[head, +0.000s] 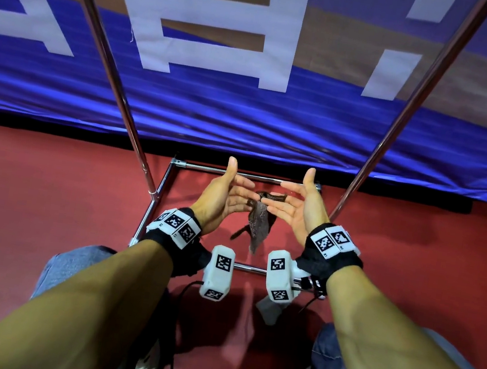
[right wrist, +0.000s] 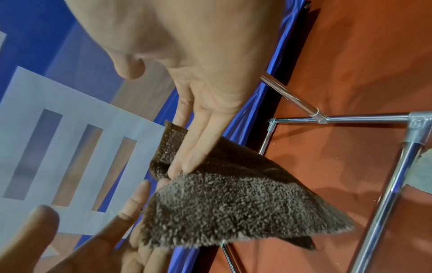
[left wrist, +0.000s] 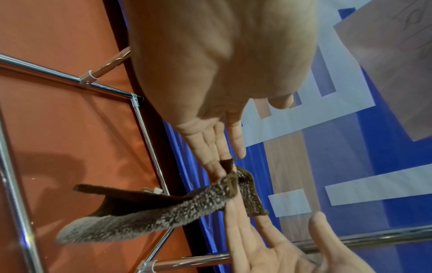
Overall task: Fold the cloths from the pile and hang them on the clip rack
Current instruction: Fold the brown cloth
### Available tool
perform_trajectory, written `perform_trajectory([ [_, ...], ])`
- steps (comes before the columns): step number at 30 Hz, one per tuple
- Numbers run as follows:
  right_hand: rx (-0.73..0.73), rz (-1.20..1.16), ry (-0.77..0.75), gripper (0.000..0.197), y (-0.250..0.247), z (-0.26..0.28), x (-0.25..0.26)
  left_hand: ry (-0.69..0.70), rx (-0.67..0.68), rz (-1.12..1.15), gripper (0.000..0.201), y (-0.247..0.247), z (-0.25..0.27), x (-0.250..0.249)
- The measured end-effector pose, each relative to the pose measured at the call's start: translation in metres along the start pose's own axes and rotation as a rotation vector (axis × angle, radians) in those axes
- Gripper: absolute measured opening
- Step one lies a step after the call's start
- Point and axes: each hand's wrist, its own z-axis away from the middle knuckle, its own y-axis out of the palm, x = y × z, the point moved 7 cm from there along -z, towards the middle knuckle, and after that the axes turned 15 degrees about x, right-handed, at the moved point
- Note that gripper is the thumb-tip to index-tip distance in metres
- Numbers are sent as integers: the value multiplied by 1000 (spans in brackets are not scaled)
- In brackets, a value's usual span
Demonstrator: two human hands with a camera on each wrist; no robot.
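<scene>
A brown fuzzy cloth (head: 258, 226) hangs in the air between my two hands, above the base of the chrome rack (head: 171, 175). My left hand (head: 243, 197) has straight fingers and a raised thumb; a corner of the cloth (left wrist: 228, 164) sticks out pinched between its fingers (left wrist: 210, 144). My right hand (head: 277, 203) faces it, fingertips nearly touching. One cloth end (right wrist: 170, 144) passes between the right fingers (right wrist: 198, 147) and the rest (right wrist: 233, 206) droops below. The rack's clips are out of view.
Two slanted chrome uprights (head: 111, 69) (head: 404, 113) rise on either side of the hands. A blue banner (head: 246, 115) hangs behind the rack. The floor is red carpet (head: 28, 199). A pale grey cloth (head: 269, 310) lies on the floor near my right knee.
</scene>
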Motion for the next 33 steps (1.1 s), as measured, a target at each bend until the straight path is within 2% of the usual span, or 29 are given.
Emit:
perform_trajectory([
  [8, 32, 29, 22, 72, 6, 4, -2, -7, 8, 3, 67, 7, 3, -2],
  [14, 9, 57, 7, 71, 5, 3, -2, -6, 41, 163, 67, 15, 6, -3],
  [21, 2, 62, -5, 69, 8, 4, -3, 13, -51, 194, 57, 7, 4, 0],
  [29, 18, -2, -19, 72, 6, 2, -5, 10, -135, 153, 60, -7, 1, 1],
  [33, -35, -49, -68, 65, -4, 0, 2, 43, -235, 78, 66, -22, 2, -2],
])
